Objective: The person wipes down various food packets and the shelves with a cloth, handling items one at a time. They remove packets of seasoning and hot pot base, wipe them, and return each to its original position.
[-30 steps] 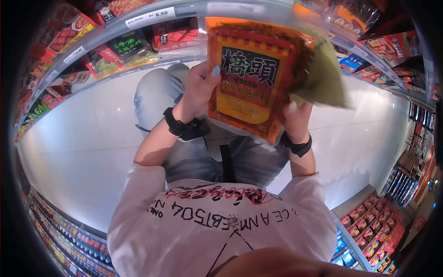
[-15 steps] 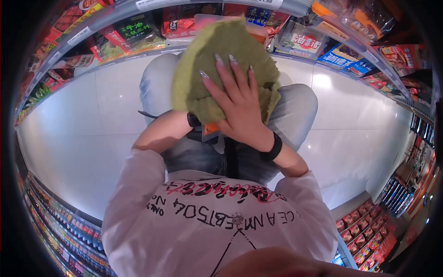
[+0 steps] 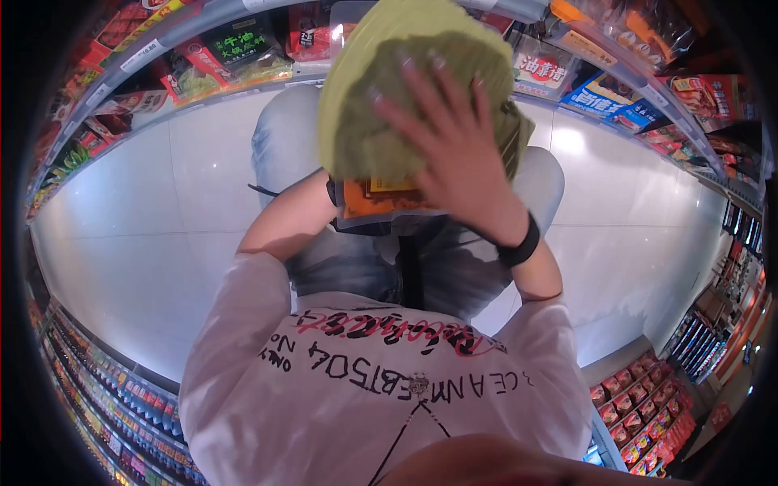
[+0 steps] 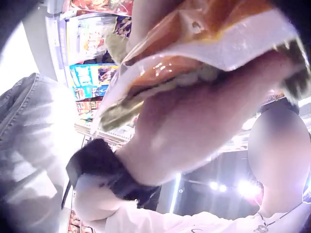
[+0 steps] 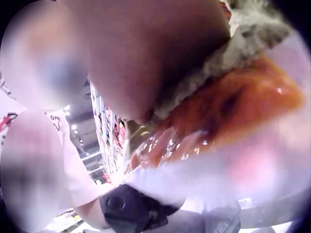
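An orange hotpot seasoning packet (image 3: 369, 202) is held over the person's lap, mostly covered by a green cloth (image 3: 356, 105). Spread across the top of that cloth is the right hand (image 3: 470, 162), fingers straight and a little blurred. The left hand (image 4: 184, 126) grips the packet from its underside; in the head view the cloth and packet hide it. From the left wrist, the packet's clear plastic edge and folds of cloth show around this hand. In the right wrist view the shiny orange packet (image 5: 218, 111) lies right beside the cloth's frayed edge (image 5: 248, 39).
Shelves with bagged foods stand in front, including a blue bag (image 3: 608, 101), a white-and-red bag (image 3: 543, 69) and a green-labelled black bag (image 3: 235, 44). Pale floor tiles (image 3: 121, 219) surround the knees. More stocked shelves (image 3: 640, 405) are behind.
The packet's printed front was showing; the right hand then laid the green cloth over it. Since then the right hand and cloth have shifted slightly right, baring more of the packet's near edge.
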The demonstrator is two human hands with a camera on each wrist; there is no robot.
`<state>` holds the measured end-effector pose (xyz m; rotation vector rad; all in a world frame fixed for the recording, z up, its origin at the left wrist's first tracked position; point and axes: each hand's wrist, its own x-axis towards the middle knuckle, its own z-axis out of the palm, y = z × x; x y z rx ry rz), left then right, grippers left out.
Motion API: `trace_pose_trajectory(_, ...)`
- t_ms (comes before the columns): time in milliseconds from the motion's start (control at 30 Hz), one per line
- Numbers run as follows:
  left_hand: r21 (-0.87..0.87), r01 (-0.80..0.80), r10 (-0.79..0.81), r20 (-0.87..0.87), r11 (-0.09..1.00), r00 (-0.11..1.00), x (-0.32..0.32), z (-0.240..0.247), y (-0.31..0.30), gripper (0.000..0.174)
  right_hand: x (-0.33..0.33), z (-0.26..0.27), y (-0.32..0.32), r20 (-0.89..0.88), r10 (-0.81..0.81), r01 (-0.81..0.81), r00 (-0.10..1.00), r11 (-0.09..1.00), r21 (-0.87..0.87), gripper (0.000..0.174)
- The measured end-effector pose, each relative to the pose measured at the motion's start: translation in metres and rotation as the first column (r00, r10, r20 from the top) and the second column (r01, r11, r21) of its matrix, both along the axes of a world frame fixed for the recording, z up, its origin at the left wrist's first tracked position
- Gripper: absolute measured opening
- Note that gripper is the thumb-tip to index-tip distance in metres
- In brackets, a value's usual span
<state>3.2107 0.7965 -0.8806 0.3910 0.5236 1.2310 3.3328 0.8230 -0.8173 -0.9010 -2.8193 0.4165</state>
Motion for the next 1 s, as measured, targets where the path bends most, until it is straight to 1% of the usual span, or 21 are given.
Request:
trace_pose_trajectory(100, 0.02, 0.006, -0.006, 0.006, 1.0, 1.0, -0.004, 0.0, -0.001, 0.045, 0.026, -0.006, 0.015, -0.08, -0.052, 0.043, 0.995, 0.994, -0.101, 0.064)
trace_pose_trajectory(167, 0.035, 0.008, -0.008, 0.01, 0.999, 1.0, -0.007, 0.001, -0.001, 0.045, 0.043, -0.028, -0.001, -0.436, -0.281, -0.01, 0.855, 0.832, -0.555, 0.051)
trace_pose_trajectory(200, 0.043, 0.006, -0.007, 0.011, 0.999, 1.0, -0.007, 0.002, -0.001, 0.046, 0.049, -0.036, -0.019, -0.448, -0.588, -0.06, 0.673, 0.561, -0.826, 0.045)
trace_pose_trajectory(233, 0.049, 0.009, -0.009, 0.014, 0.999, 1.0, -0.009, 0.001, -0.001, 0.046, 0.054, -0.041, -0.036, -0.3, -0.835, -0.208, 0.461, 0.227, -0.951, 0.042)
trace_pose_trajectory(267, 0.055, 0.012, -0.013, 0.014, 0.998, 1.0, -0.01, 0.001, -0.001, 0.047, 0.057, -0.041, -0.045, -0.297, -0.834, -0.204, 0.464, 0.225, -0.953, 0.042)
trace_pose_trajectory(300, 0.061, 0.013, -0.014, 0.013, 0.998, 1.0, -0.01, 0.0, 0.0, 0.047, 0.059, -0.041, -0.053, -0.094, -0.939, -0.401, 0.331, -0.05, -0.914, 0.042)
trace_pose_trajectory(333, 0.065, 0.016, -0.017, 0.011, 0.998, 1.0, -0.011, 0.0, -0.001, 0.047, 0.059, -0.04, -0.056, 0.155, -0.959, -0.603, 0.239, -0.271, -0.75, 0.043)
trace_pose_trajectory(433, 0.078, 0.024, -0.024, 0.002, 0.997, 1.0, -0.01, 0.0, 0.0, 0.049, 0.045, -0.031, -0.054, 0.271, -0.944, -0.445, 0.189, -0.328, -0.833, 0.042)
trace_pose_trajectory(467, 0.086, 0.027, -0.027, -0.001, 0.996, 1.0, -0.01, -0.001, 0.002, 0.049, 0.043, -0.041, -0.055, 0.268, -0.945, -0.447, 0.189, -0.326, -0.833, 0.042)
trace_pose_trajectory(500, 0.092, 0.028, -0.027, -0.005, 0.995, 1.0, -0.009, -0.001, 0.002, 0.049, 0.042, -0.058, -0.057, 0.088, -0.982, -0.251, 0.166, -0.128, -0.959, 0.041)
trace_pose_trajectory(533, 0.097, 0.031, -0.03, -0.006, 0.995, 1.0, -0.008, -0.002, 0.003, 0.05, 0.037, -0.066, -0.055, -0.097, -0.979, -0.041, 0.181, 0.091, -0.995, 0.041)
trace_pose_trajectory(567, 0.103, 0.033, -0.032, -0.011, 0.994, 0.999, -0.009, -0.002, 0.003, 0.05, 0.034, -0.069, -0.053, -0.098, -0.979, -0.042, 0.18, 0.092, -0.995, 0.041)
trace_pose_trajectory(633, 0.118, 0.045, -0.044, -0.008, 0.992, 0.999, -0.01, -0.004, 0.007, 0.051, 0.026, -0.066, -0.047, -0.128, -0.944, 0.235, 0.304, 0.205, -0.95, 0.043)
trace_pose_trajectory(667, 0.131, 0.05, -0.05, -0.008, 0.99, 0.999, -0.01, -0.006, 0.008, 0.052, 0.019, -0.057, -0.042, -0.078, -0.951, 0.199, 0.299, 0.142, -0.97, 0.045)
trace_pose_trajectory(700, 0.144, 0.056, -0.055, -0.007, 0.988, 0.998, -0.011, -0.007, 0.011, 0.052, 0.021, -0.063, -0.042, -0.091, -0.952, 0.194, 0.294, 0.152, -0.969, 0.045)
trace_pose_trajectory(767, 0.182, 0.077, -0.078, -0.003, 0.98, 0.997, -0.011, -0.01, 0.013, 0.053, 0.024, -0.083, -0.042, -0.174, -0.874, 0.215, 0.453, 0.296, -0.931, 0.045)
trace_pose_trajectory(800, 0.215, 0.083, -0.087, 0.01, 0.973, 0.996, -0.009, -0.014, 0.016, 0.053, 0.028, -0.081, -0.042, -0.122, -0.86, 0.128, 0.496, 0.212, -0.969, 0.044)
trace_pose_trajectory(833, 0.257, 0.091, -0.103, 0.034, 0.962, 0.994, -0.004, -0.015, 0.018, 0.054, 0.033, -0.086, -0.042, -0.154, -0.861, 0.115, 0.485, 0.237, -0.965, 0.044)
trace_pose_trajectory(900, 0.356, 0.113, -0.155, 0.091, 0.928, 0.984, 0.002, -0.013, 0.021, 0.053, 0.041, -0.099, -0.044, -0.173, -0.788, -0.095, 0.592, 0.145, -0.985, 0.041)
trace_pose_trajectory(967, 0.475, 0.134, -0.254, 0.198, 0.87, 0.947, 0.007, -0.011, 0.018, 0.049, 0.036, -0.09, -0.043, -0.209, -0.759, -0.071, 0.617, 0.211, -0.975, 0.04)
trace_pose_trajectory(1000, 0.277, 0.104, -0.156, 0.171, 0.955, 0.973, 0.006, -0.015, 0.012, 0.043, 0.031, -0.086, -0.041, -0.218, -0.729, -0.037, 0.649, 0.257, -0.966, 0.039)
